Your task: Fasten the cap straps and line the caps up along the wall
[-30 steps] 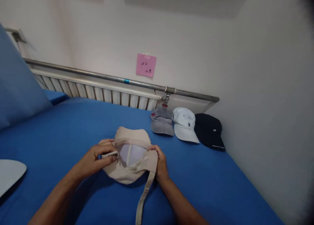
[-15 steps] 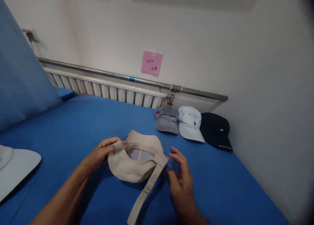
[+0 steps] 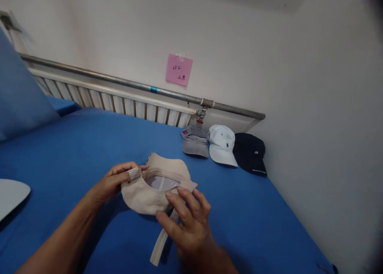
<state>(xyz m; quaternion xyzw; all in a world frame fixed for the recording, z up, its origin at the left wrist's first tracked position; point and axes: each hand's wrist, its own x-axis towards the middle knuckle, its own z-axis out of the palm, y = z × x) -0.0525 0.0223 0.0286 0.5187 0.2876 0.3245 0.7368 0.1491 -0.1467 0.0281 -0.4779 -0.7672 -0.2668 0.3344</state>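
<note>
a pale wall fills the background above a blue worktop, with a blue cloth hanging at the far left. along the wall's foot run a white radiator and a metal pipe.

nearer, the beige baseball cap sits at the middle front of the worktop, brim pointing away, its hollow facing up and toward the person. the left hand pinches its left rear edge. the right hand is loosely spread over the right side, thumb and fingers apart; whether the fingertips press the fabric cannot be told.

the step in hand looks like handling the back strap, whose loose end trails toward the person. gripping it would call for the right hand to close on the strap while the left steadies the cap; the right fingers partly hide its upper stretch.

a black cap, a white cap and a grey cap stand in a row near the wall, well clear of both hands. a pink note is stuck above; smallest, a pale tab shows by the left thumb.
</note>
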